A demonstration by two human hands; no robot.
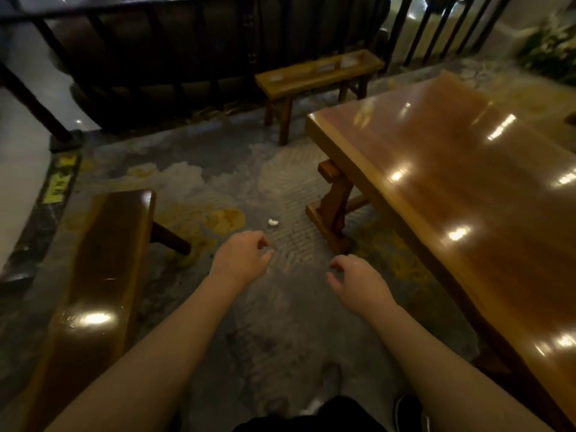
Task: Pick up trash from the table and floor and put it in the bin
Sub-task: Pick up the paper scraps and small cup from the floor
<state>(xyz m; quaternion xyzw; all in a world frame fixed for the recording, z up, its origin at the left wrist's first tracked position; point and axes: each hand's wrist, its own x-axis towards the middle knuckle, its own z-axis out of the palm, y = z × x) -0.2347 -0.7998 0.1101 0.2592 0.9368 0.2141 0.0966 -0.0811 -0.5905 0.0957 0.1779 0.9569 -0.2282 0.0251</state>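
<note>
A small crumpled white scrap of trash [273,222] lies on the patterned carpet between a bench and the table. My left hand [241,260] hovers just below and left of it, fingers loosely curled and apart, holding nothing. My right hand [355,283] is stretched out lower and to the right, also empty with fingers curled apart. No bin is in view.
A glossy wooden table [461,194] fills the right side, its trestle leg [332,213] close to the trash. A wooden bench [93,275] stands on the left and another bench [318,73] at the back by a dark railing. My shoes show at the bottom.
</note>
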